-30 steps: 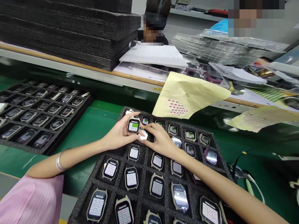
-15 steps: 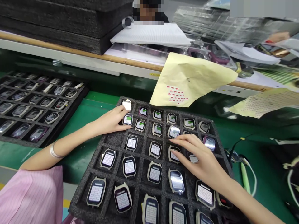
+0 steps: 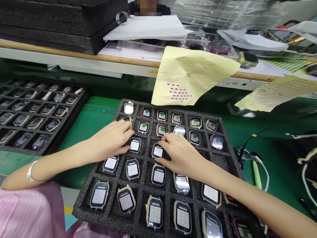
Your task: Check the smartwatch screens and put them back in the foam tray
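A black foam tray (image 3: pixel 223 162) lies before me on the green belt, with a smartwatch body in nearly every cell, most screens lit. My left hand (image 3: pixel 111 140) rests palm down on the tray's left part. Its fingers are loosely bent, and the tips touch the left edge of one watch (image 3: pixel 135 144). My right hand (image 3: pixel 182 153) lies over the tray's middle. Its forefinger and thumb close round a neighbouring watch (image 3: pixel 158 151) that sits in its cell. A silver bangle (image 3: pixel 32 170) is on my left wrist.
A second foam tray of watches (image 3: pixel 74 115) lies at the left. A yellow sheet with red stickers (image 3: pixel 190 74) hangs from the wooden-edged bench behind. Stacked foam (image 3: pixel 61 19), papers and another person are beyond. Cables (image 3: pixel 257 165) lie right of the tray.
My left hand set the raised watch back into the top rows and slid down to a lower row. My right hand swung right, then returned to the tray's middle. The camera tilted down.
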A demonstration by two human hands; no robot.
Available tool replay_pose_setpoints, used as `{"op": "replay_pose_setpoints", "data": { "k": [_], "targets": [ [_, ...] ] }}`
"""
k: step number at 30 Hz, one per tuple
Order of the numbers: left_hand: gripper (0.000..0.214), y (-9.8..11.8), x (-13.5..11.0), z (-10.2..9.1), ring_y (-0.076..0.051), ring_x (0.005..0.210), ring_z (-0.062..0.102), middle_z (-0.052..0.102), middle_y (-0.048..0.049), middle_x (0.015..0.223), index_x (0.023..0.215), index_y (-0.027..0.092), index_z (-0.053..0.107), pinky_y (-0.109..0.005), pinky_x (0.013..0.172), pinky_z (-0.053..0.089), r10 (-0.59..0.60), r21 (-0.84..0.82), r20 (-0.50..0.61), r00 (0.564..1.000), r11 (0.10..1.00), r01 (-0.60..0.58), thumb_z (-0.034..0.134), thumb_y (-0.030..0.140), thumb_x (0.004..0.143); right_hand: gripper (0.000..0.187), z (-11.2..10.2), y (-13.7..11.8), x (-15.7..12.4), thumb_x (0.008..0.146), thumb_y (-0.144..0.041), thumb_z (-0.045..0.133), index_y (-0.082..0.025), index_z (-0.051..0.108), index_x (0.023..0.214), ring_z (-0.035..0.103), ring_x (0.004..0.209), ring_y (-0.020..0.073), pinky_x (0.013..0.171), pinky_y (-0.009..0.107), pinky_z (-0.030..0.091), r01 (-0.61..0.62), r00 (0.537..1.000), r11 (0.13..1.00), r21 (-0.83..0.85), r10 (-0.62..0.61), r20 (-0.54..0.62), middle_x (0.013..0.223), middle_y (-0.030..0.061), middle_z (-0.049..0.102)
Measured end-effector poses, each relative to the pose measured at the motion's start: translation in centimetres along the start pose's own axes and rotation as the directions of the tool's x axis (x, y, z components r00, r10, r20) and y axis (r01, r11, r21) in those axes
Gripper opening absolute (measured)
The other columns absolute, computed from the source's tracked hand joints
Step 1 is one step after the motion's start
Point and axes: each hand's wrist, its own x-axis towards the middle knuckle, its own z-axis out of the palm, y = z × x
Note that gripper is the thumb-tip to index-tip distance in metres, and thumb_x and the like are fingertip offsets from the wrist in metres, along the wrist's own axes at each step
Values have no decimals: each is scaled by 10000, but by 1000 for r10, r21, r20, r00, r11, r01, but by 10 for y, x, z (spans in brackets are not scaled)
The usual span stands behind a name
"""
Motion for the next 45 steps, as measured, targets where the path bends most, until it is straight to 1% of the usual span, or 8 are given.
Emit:
{"op": "replay_pose_setpoints", "data": {
  "k": [6,11,15,18,22,28,39,45],
  "targets": [
    [265,16,16,10,-287,888,545,547,-131,961,891,99,580,-384,747,482,118,145,146,982,980,-139,688,318,787,300,3,6,3,713,-356,817,-114,669,813,563,803,278,703,401,476,5,1000,1000,-28,-6,-28,844,100,567],
    [251,11,19,10,-280,893,570,552,-132,1004,899,113,558,-364,692,510,110,71,158,981,990,-122,710,255,757,308,3,18,-13,701,-264,800,-159,666,958,592,995,297,862,456,507,-21,981,935,353,87,-172,1090,123,589],
    [315,6,10,13,-259,990,590,511,-146,1240,1040,151,555,-376,775,533,43,-352,-80,996,934,-69,681,249,768,364,-10,28,-27,731,-328,785,-187,654,1039,649,976,284,889,465,524,-39,987,467,883,153,-38,1124,119,641],
    [406,10,9,14,-210,901,624,618,-99,1072,1107,177,551,-334,763,541,-132,-816,-150,980,576,-47,722,250,746,461,-16,27,-28,694,-363,820,-181,639,1076,693,736,249,600,369,591,-92,987,-82,992,128,102,1032,123,671],
    [458,24,25,7,-192,855,640,672,-80,925,1074,152,567,-293,744,528,-224,-989,33,974,-145,0,783,158,670,472,-10,19,-21,642,-251,850,-160,649,1059,640,599,166,385,208,474,-66,956,-345,936,247,158,890,72,662],
    [391,39,48,3,-80,679,576,675,-91,1051,1062,180,603,-149,521,408,-164,-818,218,962,-569,88,734,113,699,460,-1,13,-21,650,-133,823,-163,628,1066,545,575,83,455,165,444,-31,920,-350,936,356,163,838,28,639],
    [466,35,48,17,-86,610,647,654,-79,1105,1178,183,553,-119,427,442,-191,-813,284,939,-568,130,660,68,740,595,3,18,-25,761,-154,729,-184,463,1292,670,666,150,453,191,525,-46,973,-289,956,205,109,1085,119,651],
    [529,34,45,18,-224,814,711,658,-73,1051,1217,168,541,-169,537,530,-41,-747,236,971,-647,155,598,49,704,360,9,17,-26,868,-242,639,-189,541,1210,632,561,126,402,181,468,63,938,-87,994,346,-29,997,95,680]
  ]
}}
